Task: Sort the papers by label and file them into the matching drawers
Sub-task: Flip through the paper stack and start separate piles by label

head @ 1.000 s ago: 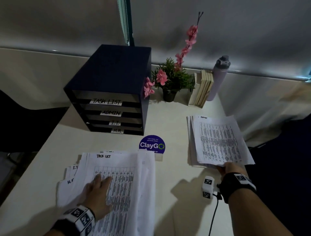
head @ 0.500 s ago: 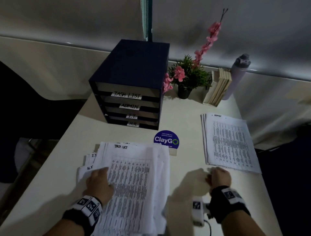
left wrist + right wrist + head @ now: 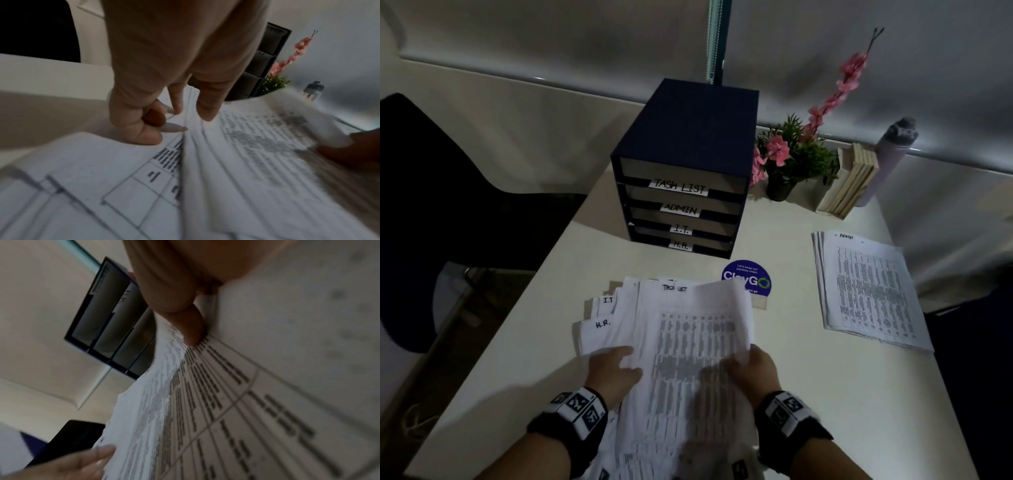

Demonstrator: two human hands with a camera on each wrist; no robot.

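A dark blue drawer unit (image 3: 688,137) stands at the back of the table, its drawers labelled TASK LIST, ADMIN, I.T. and H.R. from top to bottom. A loose pile of printed sheets lies in front of me, the top one marked TASK LIST (image 3: 688,329). My left hand (image 3: 625,359) pinches the left edge of the upper sheets between thumb and fingers (image 3: 185,112). My right hand (image 3: 748,359) grips their right edge, which curls upward, thumb on the print (image 3: 193,331). Sheets marked I.T. (image 3: 607,301) and H.R. (image 3: 602,325) stick out at the pile's left. An ADMIN pile (image 3: 869,287) lies at the right.
A round blue ClayGo sticker (image 3: 746,277) sits between pile and drawers. A potted plant with pink flowers (image 3: 791,161), several books (image 3: 852,181) and a grey bottle (image 3: 893,150) line the back right. A dark chair (image 3: 448,205) stands left of the table (image 3: 825,394).
My right hand left the ADMIN pile, crossed to the near pile and took its right edge. My left hand went from lying flat to pinching the left edge; the top sheets now curl up.
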